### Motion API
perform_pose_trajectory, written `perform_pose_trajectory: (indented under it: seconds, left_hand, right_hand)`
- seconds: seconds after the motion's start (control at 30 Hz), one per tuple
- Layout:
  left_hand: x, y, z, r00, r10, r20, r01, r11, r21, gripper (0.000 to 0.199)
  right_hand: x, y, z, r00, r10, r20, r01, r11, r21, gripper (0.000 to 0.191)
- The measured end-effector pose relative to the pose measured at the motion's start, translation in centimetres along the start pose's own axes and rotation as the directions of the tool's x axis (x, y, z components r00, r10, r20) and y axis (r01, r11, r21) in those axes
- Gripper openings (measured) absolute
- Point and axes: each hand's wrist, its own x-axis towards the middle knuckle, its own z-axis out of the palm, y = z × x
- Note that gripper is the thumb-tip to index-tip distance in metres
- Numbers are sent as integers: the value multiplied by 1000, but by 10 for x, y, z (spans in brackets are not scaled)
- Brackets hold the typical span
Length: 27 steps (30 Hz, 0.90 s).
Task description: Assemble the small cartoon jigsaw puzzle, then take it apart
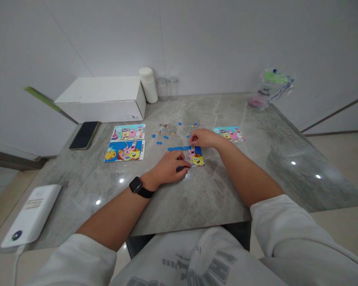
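A partly assembled jigsaw puzzle (198, 159) with yellow and pink cartoon figures on blue lies on the grey table in front of me. My left hand (170, 167) covers its left part, fingers curled against its surface and lower edge. At the puzzle's top edge, my right hand (203, 138) has its fingertips pinched together; what is between them is too small to make out. Loose puzzle pieces (166, 137) are scattered beyond the puzzle. Several more, including a blue piece (179, 123), lie near my right fingers.
Two picture cards (128, 132) (124, 151) lie left, another card (231, 134) right. A phone (84, 135), white box (104, 99), white bottle (149, 86) and two glasses (173, 89) stand farther back. A plastic bag (267, 89) sits back right, a white corded device (32, 214) front left.
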Motion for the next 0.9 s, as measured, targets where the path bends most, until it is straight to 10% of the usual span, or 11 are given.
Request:
perform_pose_trajectory:
  seconds: [0.9]
  left_hand:
    - [-1, -2, 2, 1000, 5, -1, -5, 1000, -7, 27]
  right_hand:
    - [0, -2, 6, 983, -113, 142, 86, 980, 181, 16]
